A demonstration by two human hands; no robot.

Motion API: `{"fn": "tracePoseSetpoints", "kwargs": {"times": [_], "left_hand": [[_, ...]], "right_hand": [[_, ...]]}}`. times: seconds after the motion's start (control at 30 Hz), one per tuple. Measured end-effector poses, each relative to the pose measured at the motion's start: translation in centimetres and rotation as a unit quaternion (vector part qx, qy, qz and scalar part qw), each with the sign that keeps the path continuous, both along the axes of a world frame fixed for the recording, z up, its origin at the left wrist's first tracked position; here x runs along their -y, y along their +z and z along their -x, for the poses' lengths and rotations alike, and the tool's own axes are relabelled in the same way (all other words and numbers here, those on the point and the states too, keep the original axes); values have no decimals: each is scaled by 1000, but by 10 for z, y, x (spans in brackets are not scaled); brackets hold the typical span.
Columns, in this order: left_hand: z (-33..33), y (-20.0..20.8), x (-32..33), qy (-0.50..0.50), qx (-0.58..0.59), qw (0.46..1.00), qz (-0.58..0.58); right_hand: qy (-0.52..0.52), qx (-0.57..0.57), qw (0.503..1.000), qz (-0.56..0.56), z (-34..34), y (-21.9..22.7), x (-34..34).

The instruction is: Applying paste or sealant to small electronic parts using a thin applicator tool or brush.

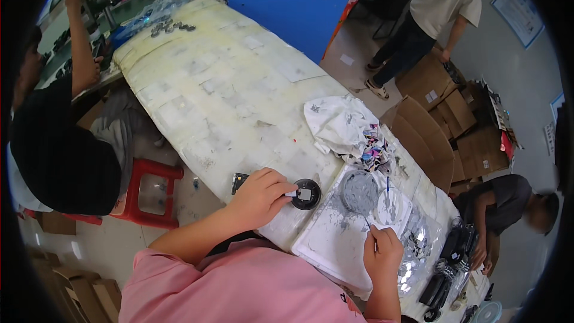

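My left hand [261,198] is closed in a pinch on a small pale flat piece [292,193], right at the edge of a round black part [307,201]. A light square lies in the middle of that part. Beside my left knuckles, a dark rectangular piece [239,182] is partly covered. Between the fingertips of my right hand [384,250] is a thin stick-like tool [367,221], its tip directed toward a round tub of grey paste [360,191]. The tub stands on a white, paste-smeared tray [326,242].
White and patterned cloths [338,122] lie beyond the tray. Right of it are a plastic bag of shiny pieces [415,248] and black handled devices [454,245]. A co-worker [496,203] reaches in there; another person [69,119] sits left, near a red stool [149,191].
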State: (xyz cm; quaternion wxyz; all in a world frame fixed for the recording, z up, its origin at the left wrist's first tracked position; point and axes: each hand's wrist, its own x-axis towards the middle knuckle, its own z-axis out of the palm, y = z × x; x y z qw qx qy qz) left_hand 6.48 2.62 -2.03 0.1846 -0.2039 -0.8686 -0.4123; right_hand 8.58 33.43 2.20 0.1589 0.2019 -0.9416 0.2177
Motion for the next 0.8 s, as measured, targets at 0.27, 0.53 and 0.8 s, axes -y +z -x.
{"fn": "tracePoseSetpoints", "kwargs": {"times": [0.27,0.53,0.8], "left_hand": [[-5,1,1,-22,-4,1000,-7],[-2,3,5,-22,11,1000,-10],[4,-1,2,-31,13,999,-26]], "right_hand": [[-9,-48,999,-2,-4,-7,0],[-43,48,989,134,7,-6,-2],[-2,14,998,55,6,-13,2]]}}
